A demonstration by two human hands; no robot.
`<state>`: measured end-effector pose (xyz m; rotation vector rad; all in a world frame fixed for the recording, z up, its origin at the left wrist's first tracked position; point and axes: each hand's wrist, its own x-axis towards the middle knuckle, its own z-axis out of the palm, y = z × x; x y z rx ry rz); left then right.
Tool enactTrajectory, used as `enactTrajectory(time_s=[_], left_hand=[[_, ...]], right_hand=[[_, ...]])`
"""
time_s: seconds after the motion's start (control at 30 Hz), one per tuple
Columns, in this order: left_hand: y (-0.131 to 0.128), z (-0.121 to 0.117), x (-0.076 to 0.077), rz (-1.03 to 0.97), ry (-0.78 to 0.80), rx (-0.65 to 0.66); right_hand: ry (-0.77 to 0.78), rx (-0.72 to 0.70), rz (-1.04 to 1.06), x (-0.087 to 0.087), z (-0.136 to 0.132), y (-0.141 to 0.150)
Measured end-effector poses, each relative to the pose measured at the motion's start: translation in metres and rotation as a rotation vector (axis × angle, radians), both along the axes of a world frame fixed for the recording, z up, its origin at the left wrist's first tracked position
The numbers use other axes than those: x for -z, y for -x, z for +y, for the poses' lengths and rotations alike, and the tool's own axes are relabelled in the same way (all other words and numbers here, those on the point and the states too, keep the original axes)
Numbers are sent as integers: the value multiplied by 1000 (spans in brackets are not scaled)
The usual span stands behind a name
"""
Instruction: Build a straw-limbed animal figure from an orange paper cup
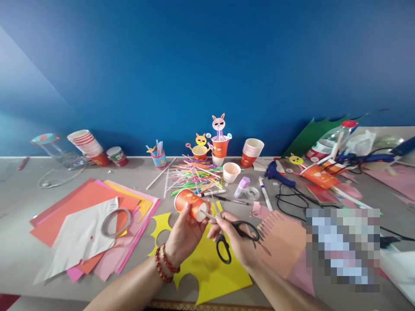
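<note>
My left hand (pixel 185 235) is wrapped round an orange paper cup (pixel 188 202), which lies on its side with its pale base turned toward my right hand. Black-handled scissors (pixel 245 230) are gripped in my right hand (pixel 231 233). Their blades point left, with the tip at the cup's base; whether it has gone through I cannot tell. Beneath both hands lies yellow paper (pixel 214 268) with rounded pieces cut from its edges. Behind the cup is a heap of coloured sticks or straws (pixel 194 175).
Stacked paper sheets (pixel 126 255) and a tape roll (pixel 103 222) lie left. Paper-cup rabbit figures (pixel 219 147) stand by the wall. A glue stick (pixel 241 188), a blue glue gun (pixel 279 175) with black cord and orange paper (pixel 285 242) are right, along with a plastic bottle (pixel 333 138).
</note>
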<state>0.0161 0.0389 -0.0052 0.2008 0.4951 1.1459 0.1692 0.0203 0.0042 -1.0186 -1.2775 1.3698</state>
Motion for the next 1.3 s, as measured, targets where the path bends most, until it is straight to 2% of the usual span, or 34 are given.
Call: enactTrajectory(time_s=[0.13, 0.33, 0.5, 0.7, 0.9, 1.03, 1.13, 1.3], left_hand=[[3, 0, -3, -41, -17, -5], [0, -4, -12, -17, -205, 162], [0, -5, -11, 23, -215, 115], [4, -6, -6, 27, -198, 139], [2, -5, -8, -18, -220, 144], [3, -5, -7, -37, -203, 149], [4, -4, -5, -13, -185, 137], [4, -4, -5, 43, -135, 119]], right_hand=[[150, 45, 267, 3, -2, 11], [387, 13, 493, 5, -7, 21], [513, -33, 660, 12, -11, 25], [617, -68, 778, 11, -9, 27], [500, 14, 616, 11, -5, 24], [306, 62, 505, 12, -4, 24], [185, 61, 437, 16, -3, 23], [79, 22, 260, 13, -2, 17]])
